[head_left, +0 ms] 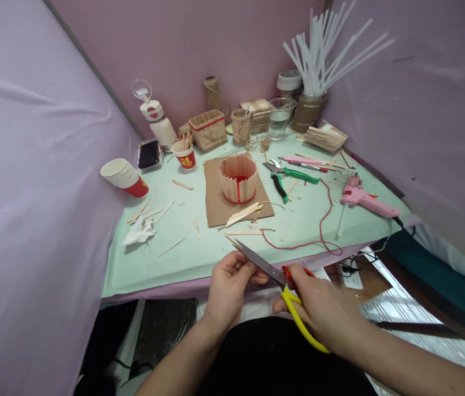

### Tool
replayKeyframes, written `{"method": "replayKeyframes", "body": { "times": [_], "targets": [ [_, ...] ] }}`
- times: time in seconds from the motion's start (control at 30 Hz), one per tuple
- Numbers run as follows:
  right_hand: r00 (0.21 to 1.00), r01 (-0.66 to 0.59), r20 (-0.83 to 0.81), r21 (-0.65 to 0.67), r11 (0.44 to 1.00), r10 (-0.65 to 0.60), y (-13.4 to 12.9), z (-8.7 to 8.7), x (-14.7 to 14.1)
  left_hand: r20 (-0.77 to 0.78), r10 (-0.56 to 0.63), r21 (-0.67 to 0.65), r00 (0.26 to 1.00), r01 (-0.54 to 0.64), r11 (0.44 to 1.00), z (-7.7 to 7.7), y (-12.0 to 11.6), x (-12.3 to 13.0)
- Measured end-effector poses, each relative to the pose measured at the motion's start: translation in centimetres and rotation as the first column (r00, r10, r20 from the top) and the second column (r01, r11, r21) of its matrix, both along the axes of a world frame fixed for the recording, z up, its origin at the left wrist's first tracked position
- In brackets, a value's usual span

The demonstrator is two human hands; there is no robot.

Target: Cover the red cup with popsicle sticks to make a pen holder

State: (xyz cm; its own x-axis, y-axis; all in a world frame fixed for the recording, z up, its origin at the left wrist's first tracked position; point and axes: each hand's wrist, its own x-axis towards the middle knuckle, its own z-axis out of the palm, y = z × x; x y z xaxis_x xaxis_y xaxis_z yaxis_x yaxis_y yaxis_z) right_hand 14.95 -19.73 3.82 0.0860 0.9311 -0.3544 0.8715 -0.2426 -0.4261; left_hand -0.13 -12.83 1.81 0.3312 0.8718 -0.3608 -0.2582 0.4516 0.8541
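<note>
In front of the table edge, my right hand [315,300] grips a pair of scissors [262,264] with a yellow and a red handle loop. The blades point up and left, passing over the fingers of my left hand [230,280]. My left hand is closed in a pinch on a thin wooden strip [231,240], whose pale end shows beside the scissor tips; the rest is hidden by the fingers and blades. Beyond my hands, a round cup of upright wooden strips [238,181] with a red band at its base stands on a brown cardboard [214,203].
Green-handled pliers [284,179] and a pink glue gun [366,202] lie right, with red cord [321,225] trailing between. Stacked paper cups [125,177] and crumpled tissue [138,234] are left. A water-filled plastic cup [279,118] and woven basket [208,131] stand behind.
</note>
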Motion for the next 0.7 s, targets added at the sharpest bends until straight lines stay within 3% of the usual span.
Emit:
{"method": "replayKeyframes", "body": {
  "times": [0.17, 0.43, 0.7],
  "targets": [
    [0.994, 0.056, -0.097, -0.013, 0.998, -0.057, 0.0, 0.1, 0.7, -0.014, 0.01, 0.015, 1.0, -0.01, 1.0, 0.4, 0.8, -0.4],
    [0.999, 0.012, -0.035, 0.051, 0.999, -0.011, 0.1, 0.1, 0.3, -0.026, 0.004, 0.081, 1.0, -0.002, 0.997, -0.5, 0.4, -0.7],
    [1.0, -0.009, -0.009, 0.015, 1.0, 0.009, -0.1, 0.0, -0.1, -0.069, -0.032, 0.137, 0.997, 0.041, 0.99, -1.0, 0.2, -0.9]
  ]
}}
